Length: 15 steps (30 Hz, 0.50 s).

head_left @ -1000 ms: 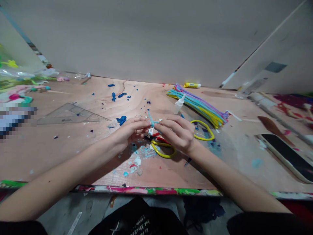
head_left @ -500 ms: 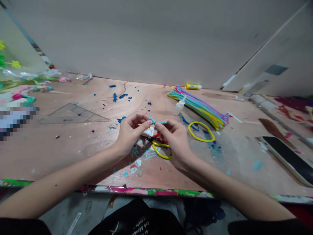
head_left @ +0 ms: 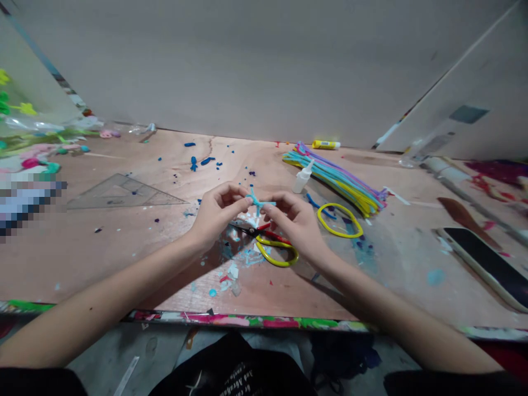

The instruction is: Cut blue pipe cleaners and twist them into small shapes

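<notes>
Between my two hands is a small light-blue pipe cleaner piece (head_left: 257, 203) with several short arms branching from its middle. My left hand (head_left: 225, 212) pinches it from the left with thumb and fingertips. From the other side, my right hand (head_left: 295, 217) pinches an arm that points right. Below them on the table lie scissors (head_left: 275, 254) with yellow and red handles, their dark blades pointing left. A yellow pipe cleaner ring (head_left: 340, 221) and a blue pipe cleaner piece (head_left: 319, 207) lie just right of my right hand.
A bundle of coloured pipe cleaners (head_left: 334, 179) lies behind, with a white glue bottle (head_left: 303, 177) and glue stick (head_left: 325, 144) near it. A clear set square (head_left: 124, 192) is at left. A phone (head_left: 487, 264) and brown wooden tool (head_left: 468, 220) are at right; scraps dot the table (head_left: 124, 264).
My fingers have shifted apart slightly, so more of the light-blue piece shows between them. Both hands still pinch it, and more of the scissors' yellow handle is visible.
</notes>
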{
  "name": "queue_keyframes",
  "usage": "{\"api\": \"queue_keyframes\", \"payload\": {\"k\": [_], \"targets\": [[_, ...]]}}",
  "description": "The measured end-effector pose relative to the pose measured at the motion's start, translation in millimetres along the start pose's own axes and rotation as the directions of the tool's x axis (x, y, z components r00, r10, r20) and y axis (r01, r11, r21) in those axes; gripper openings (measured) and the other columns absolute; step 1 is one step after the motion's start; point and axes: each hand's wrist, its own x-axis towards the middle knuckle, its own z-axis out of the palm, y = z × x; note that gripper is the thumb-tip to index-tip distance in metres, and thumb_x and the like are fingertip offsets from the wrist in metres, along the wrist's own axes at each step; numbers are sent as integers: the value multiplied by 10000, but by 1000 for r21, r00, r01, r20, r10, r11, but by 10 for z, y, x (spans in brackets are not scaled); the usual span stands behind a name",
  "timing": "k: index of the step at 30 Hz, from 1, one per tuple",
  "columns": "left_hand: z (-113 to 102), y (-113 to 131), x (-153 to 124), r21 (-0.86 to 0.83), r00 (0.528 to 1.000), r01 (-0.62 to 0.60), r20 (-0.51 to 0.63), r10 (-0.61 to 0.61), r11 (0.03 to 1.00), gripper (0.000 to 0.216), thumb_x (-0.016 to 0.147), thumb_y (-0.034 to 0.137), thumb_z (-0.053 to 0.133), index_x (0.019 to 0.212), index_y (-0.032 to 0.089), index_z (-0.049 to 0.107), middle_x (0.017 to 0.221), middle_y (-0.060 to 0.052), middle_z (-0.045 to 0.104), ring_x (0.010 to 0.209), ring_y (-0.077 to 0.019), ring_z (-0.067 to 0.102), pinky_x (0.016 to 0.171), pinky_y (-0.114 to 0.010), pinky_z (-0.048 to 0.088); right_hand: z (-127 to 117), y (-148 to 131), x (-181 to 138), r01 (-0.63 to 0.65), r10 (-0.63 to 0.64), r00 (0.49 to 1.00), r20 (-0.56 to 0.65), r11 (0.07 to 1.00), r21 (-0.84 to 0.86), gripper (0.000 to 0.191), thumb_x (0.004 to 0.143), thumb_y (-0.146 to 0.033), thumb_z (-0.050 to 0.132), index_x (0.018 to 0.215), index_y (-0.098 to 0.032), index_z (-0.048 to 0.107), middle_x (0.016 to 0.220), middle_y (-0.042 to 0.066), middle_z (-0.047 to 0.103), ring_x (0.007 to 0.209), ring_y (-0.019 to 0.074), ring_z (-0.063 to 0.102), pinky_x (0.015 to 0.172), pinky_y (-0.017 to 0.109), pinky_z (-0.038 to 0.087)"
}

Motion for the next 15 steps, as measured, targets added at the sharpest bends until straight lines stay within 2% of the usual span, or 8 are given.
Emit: {"api": "queue_keyframes", "payload": {"k": [1,2,4,6,8,11,13,15], "targets": [[-4,4,8,-27,999,30,-9,-31,999,157,712,246,784,745,187,642,697,13,638,603,-101,562,527,-216,409,-23,11,1,171,-178,984,-22,970,-175,182,910,-349,643,1000,-191,654,876,38,689,677,133,615,589,266,504],[-8,10,12,-47,998,58,-19,-59,997,164,708,246,785,746,192,635,691,15,634,609,-103,564,520,-211,397,-46,24,4,331,-353,936,-2,880,-341,150,927,-291,624,1034,-190,650,947,59,701,746,151,640,635,285,522],[-15,32,8,-67,993,115,-27,-117,991,169,706,249,784,754,201,629,672,19,622,624,-108,566,522,-208,391,-88,55,17,557,-610,784,114,609,-565,131,945,-199,586,1064,-192,641,1005,82,710,853,185,665,723,323,543],[-13,59,-10,-87,984,176,-20,-179,980,171,707,258,780,763,209,626,660,22,607,616,-112,557,533,-217,407,-112,80,31,656,-733,638,236,357,-665,152,949,-147,566,1076,-196,636,1005,86,719,901,201,672,767,338,547],[-3,80,-33,-102,971,236,-7,-238,966,182,697,268,782,762,213,620,669,21,603,599,-114,546,528,-227,413,-119,94,42,675,-774,551,311,195,-711,163,944,-125,574,1082,-190,632,991,82,727,873,198,672,756,330,546],[20,85,-61,-101,962,272,-7,-274,957,208,675,277,797,743,210,613,681,14,606,612,-123,559,520,-228,411,-113,103,52,663,-790,505,349,95,-743,148,932,-120,599,1064,-175,636,953,73,732,812,186,657,720,314,538],[32,74,-67,-96,967,253,-8,-255,963,210,671,277,802,731,203,614,692,11,612,644,-127,574,545,-227,430,-111,110,55,652,-790,512,337,102,-752,132,936,-132,597,1046,-181,650,935,65,732,807,183,652,715,312,531],[35,59,-64,-93,974,222,-12,-224,971,202,669,268,802,724,198,620,710,10,624,668,-125,586,573,-227,444,-115,114,53,643,-771,549,322,144,-753,124,950,-155,578,1016,-204,671,925,55,731,809,182,648,717,316,525]]}}
